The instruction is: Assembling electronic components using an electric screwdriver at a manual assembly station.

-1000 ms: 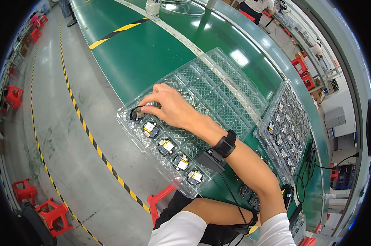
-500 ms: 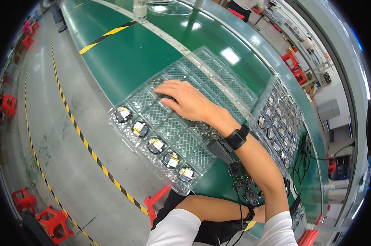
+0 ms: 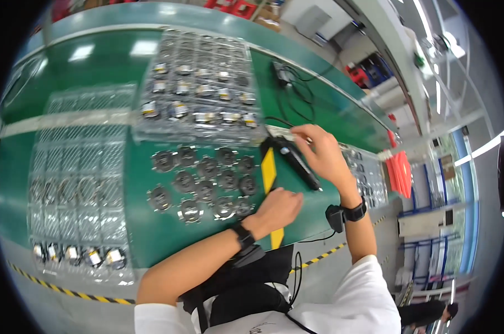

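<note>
My left hand (image 3: 280,209) rests on the green table top (image 3: 152,234) with its fingers curled in, right beside several dark round parts (image 3: 202,183) laid out in rows. I cannot make out anything inside it. My right hand (image 3: 319,156) is closed over a black pen-shaped power tool (image 3: 296,164) that lies slanted across the table, its tip toward the parts. Both wrists carry black bands.
A clear blister tray (image 3: 79,183) lies at the left, with a row of small metal pieces (image 3: 77,255) along its near edge. A second clear tray (image 3: 196,94) full of pieces sits at the back. Black cables (image 3: 296,97) and a yellow stripe (image 3: 268,172) run nearby.
My view has swung to the right, away from the left tray. My left hand left that tray and now sits by the dark round parts. My right hand has come into view on the black tool.
</note>
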### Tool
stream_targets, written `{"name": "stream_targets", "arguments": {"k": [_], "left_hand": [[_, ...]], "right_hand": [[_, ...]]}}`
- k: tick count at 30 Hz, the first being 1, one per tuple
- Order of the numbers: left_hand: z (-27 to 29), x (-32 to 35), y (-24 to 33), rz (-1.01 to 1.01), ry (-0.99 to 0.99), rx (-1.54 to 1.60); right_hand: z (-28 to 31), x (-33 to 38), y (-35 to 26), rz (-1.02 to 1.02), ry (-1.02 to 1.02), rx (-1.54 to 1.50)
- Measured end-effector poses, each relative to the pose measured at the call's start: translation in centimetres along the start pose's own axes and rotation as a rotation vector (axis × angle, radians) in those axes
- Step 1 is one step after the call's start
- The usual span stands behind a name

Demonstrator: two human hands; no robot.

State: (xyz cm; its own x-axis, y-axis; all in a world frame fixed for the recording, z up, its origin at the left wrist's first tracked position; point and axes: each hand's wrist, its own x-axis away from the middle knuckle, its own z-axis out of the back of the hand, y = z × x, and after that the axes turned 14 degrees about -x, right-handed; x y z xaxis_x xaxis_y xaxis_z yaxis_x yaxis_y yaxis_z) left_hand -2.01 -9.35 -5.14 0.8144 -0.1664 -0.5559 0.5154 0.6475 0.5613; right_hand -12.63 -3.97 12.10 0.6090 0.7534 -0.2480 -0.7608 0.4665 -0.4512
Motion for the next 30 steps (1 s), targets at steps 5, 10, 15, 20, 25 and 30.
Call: {"name": "stream_targets", "arguments": {"k": [5,10,15,20,25,30], "left_hand": [[2.4,-0.8,1.2,0.139,0.056,0.003],[4.7,-0.9,1.8,0.292,0.086,-0.508],[4.7,0.1,3.2,0.353,-0.093,-0.699],[3.9,-0.1,4.2,0.261,-0.212,-0.761],[2.9,1.6,4.8,0.043,-0.388,-0.68],[3.1,0.4,4.9,-0.166,-0.356,-0.57]], "right_hand": [[0.2,8.5,7.6,-0.359,0.092,0.069],[-2.6,9.2,8.6,-0.164,-0.022,0.25],[-1.2,7.3,10.6,-0.209,0.026,-0.296],[1.1,4.9,12.6,-0.22,0.241,-1.668],[-1.0,4.8,15.6,-0.131,0.288,-1.973],[-2.3,5.6,16.9,-0.171,0.262,-2.184]]}}
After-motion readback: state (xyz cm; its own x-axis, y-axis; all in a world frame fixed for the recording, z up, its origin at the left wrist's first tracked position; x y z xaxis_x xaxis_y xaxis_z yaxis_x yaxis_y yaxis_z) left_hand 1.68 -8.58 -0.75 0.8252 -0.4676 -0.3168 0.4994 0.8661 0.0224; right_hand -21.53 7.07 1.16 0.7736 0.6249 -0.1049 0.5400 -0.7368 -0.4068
